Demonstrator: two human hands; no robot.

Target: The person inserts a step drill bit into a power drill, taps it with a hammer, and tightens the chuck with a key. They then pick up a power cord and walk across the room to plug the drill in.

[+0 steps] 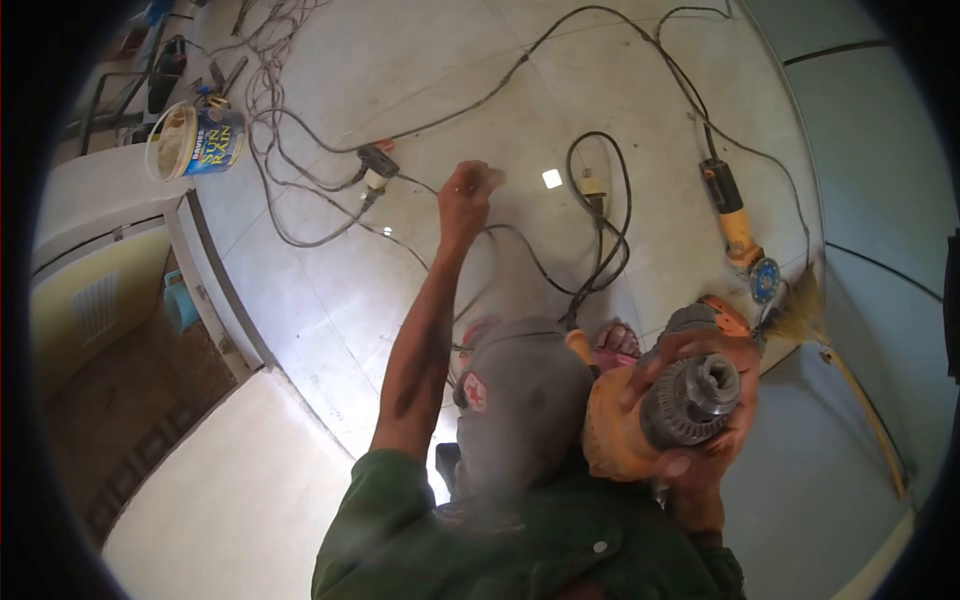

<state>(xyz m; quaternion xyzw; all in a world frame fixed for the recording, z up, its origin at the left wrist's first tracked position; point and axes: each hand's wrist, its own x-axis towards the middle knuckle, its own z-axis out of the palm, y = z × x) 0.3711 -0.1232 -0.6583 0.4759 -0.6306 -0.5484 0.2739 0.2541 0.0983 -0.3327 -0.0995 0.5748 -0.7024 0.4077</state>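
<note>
Right hand, lower right of the frame: closed in a grip on an orange power drill, the fingers curled around its front end beside the chuck. Left hand, upper centre: raised above the pale floor, fingers bent inward; the fingertips are blurred, and I cannot tell whether they pinch anything.

Partly hidden: the rear of the drill lies out of sight behind its own front end and the hand. A grey and orange part shows just above the right hand; whether it belongs to the drill is unclear. Grey cloth with a red star patch fills the lower centre, hazy and covering much of the feet; one sandalled foot shows beside it. The dark rim of the lens cuts off the corners.

The drill: lower right of centre, chuck turned toward the viewer, its dark toothed collar and hollow mouth plainly visible; the orange housing looks dusty and scuffed.

Surroundings: an angle grinder with a blue disc, right; a broom below it; a cord plug, upper centre; a labelled bucket, upper left.
</note>
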